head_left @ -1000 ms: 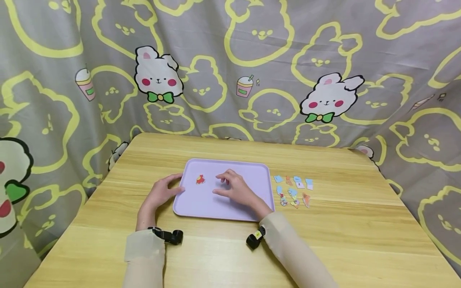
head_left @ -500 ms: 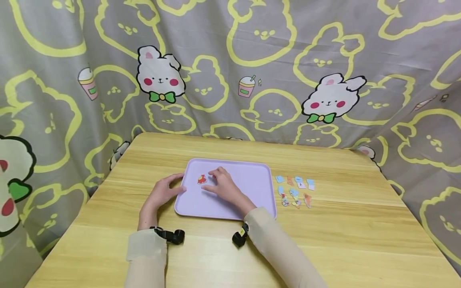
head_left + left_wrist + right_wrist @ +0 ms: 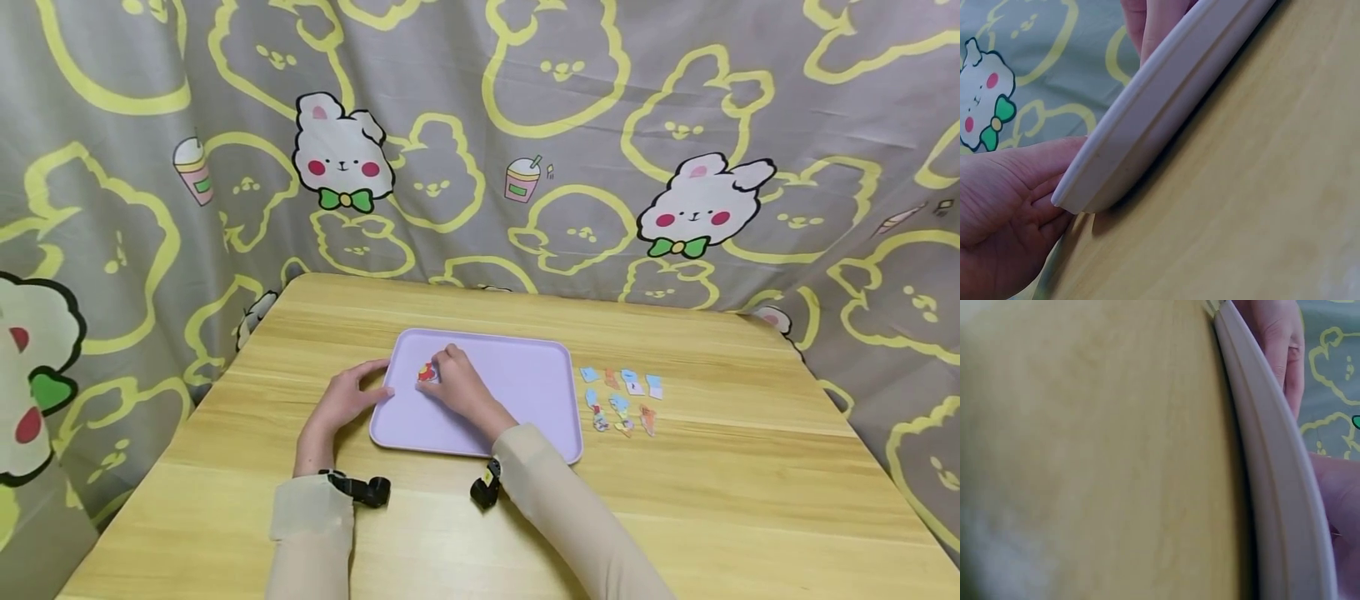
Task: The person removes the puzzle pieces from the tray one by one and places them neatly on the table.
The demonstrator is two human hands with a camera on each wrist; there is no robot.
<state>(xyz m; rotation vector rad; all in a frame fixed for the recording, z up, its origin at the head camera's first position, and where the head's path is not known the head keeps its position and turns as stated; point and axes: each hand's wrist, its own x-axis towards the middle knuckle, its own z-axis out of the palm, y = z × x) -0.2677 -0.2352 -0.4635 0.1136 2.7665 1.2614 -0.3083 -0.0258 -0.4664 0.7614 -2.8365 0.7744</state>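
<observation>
A lilac tray (image 3: 517,400) lies on the wooden table. My left hand (image 3: 348,400) holds its left edge, thumb at the rim and the other fingers along the outer side. In the left wrist view the left hand (image 3: 1010,200) meets the tray wall (image 3: 1141,119) near a corner. A small red and yellow puzzle piece (image 3: 426,372) is on the tray's left part. My right hand (image 3: 461,385) reaches over the tray and pinches this piece at its right side, covering part of it. The tray wall hides the right fingertips in the right wrist view.
Right of the tray, several loose puzzle pieces lie in two rows on the table (image 3: 720,483), among them a blue one (image 3: 589,375) and an orange one (image 3: 648,420). A patterned curtain (image 3: 450,108) hangs behind the table.
My right hand has moved left across the tray to the red piece, and its thumb and fingers have come together on it. The left hand keeps its place on the tray edge.
</observation>
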